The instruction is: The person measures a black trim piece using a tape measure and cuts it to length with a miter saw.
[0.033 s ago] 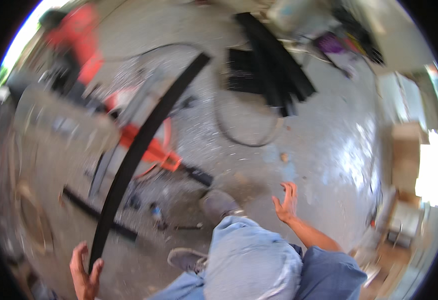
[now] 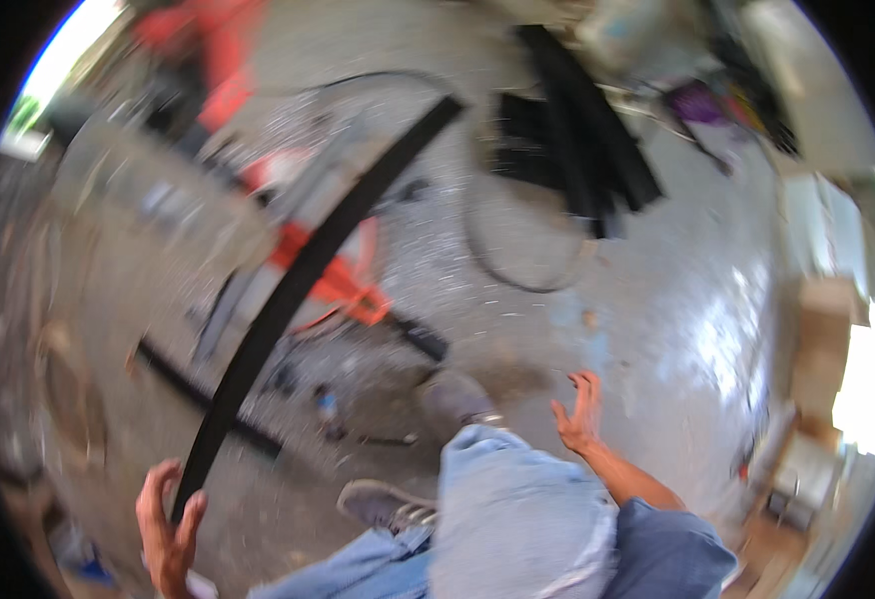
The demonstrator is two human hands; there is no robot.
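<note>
My left hand (image 2: 168, 524), at the lower left, has its thumb and fingers on either side of the near end of a long flat black bar (image 2: 288, 299). The bar slants up and away to the right, passing over a red-orange tool part (image 2: 343, 285) and a shorter black bar (image 2: 183, 384) on the floor. Whether its far end rests on anything, I cannot tell. To the right of my knee, my right hand (image 2: 579, 419) hovers above the floor with its fingers apart, holding nothing.
A blurred red machine (image 2: 220, 60) stands at the far left beside a clear plastic container (image 2: 163, 195). Several black strips (image 2: 587, 130) lie at the back, near a thin dark cable (image 2: 477, 245). Shiny shavings are scattered around. Cardboard boxes (image 2: 825, 334) line the right side.
The whole scene has shifted to the right in the picture as the view turned. My left hand stays at the bar's near end, and my right hand remains open.
</note>
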